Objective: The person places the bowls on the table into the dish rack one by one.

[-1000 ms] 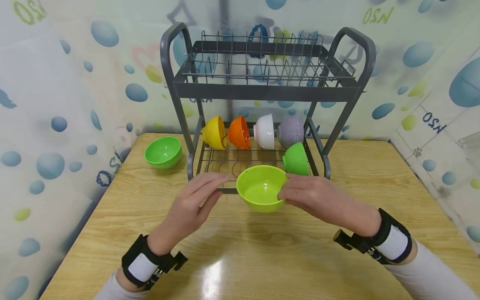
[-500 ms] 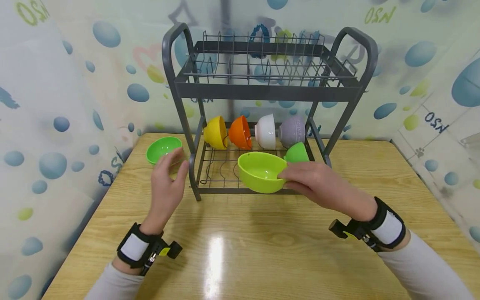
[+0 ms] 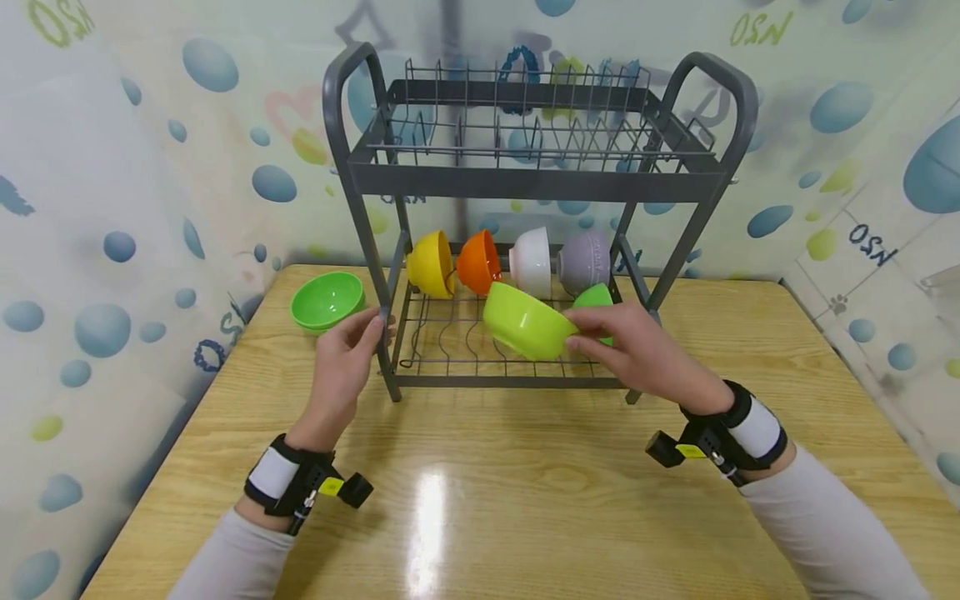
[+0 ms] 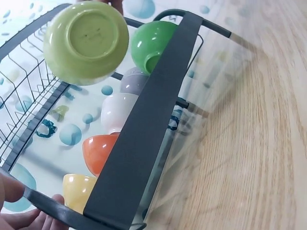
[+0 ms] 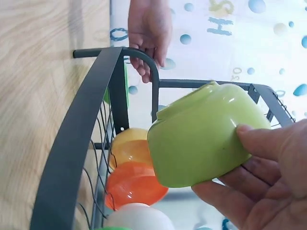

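The right hand (image 3: pixel 632 346) is pinching a lime bowl (image 3: pixel 527 325), tilted, near a dark dish rack (image 3: pixel 525 181) — the left hand (image 3: pixel 341 362) is gripping its left front post (image 3: pixel 369 250).

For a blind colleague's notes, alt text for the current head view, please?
A right hand holds a tilted lime bowl at a two-tier dish rack while the left hand grips the rack's left side. Yellow, orange, white, purple and green bowls sit on its lower tier; another green bowl sits on the wooden table at left.
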A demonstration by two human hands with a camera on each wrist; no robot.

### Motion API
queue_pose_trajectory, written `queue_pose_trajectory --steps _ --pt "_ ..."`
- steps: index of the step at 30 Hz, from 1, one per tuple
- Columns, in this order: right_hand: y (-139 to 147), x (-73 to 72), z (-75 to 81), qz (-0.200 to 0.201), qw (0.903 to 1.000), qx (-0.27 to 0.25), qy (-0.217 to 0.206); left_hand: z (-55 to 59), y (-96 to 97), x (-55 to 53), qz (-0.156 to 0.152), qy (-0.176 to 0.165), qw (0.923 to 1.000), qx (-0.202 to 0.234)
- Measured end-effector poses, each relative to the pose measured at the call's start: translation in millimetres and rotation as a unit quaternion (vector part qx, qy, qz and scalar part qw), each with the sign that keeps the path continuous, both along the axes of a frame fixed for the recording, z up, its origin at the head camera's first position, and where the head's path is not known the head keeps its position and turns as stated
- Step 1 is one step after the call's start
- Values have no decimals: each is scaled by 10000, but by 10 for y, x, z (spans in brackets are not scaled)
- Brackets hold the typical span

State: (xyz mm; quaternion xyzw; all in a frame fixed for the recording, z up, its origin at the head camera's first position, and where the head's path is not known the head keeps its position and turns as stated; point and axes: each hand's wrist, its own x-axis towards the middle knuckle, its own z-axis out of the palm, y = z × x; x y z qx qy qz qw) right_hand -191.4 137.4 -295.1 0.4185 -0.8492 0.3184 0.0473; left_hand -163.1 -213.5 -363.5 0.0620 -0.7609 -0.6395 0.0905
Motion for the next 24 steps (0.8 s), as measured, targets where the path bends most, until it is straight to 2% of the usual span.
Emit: queue_pose_trajectory --steps 3,8,10,14,18,24 --pt "-3 -31 -27 -206 9971 -214 -704 -10 -4 -17 -66 -151 9996 249" --pt "-14 -84 -101 -366 9852 -635 -1551 -41 -20 -32 -166 -306 9984 441" --pt "-19 -98 -134 -403 9772 -811 -1921 -45 -24 -34 -180 -317 9983 456" --pt "-37 -98 -189 -504 9530 -1293 -2693 -43 -30 -35 -205 -344 9981 473" --pt "-73 -99 -237 -775 9365 -1624 -3008 -44 -36 -34 -224 -338 9979 508" --pt "-126 -107 -276 -1310 9170 -1722 -3351 -52 -47 -36 -238 -324 9972 623"
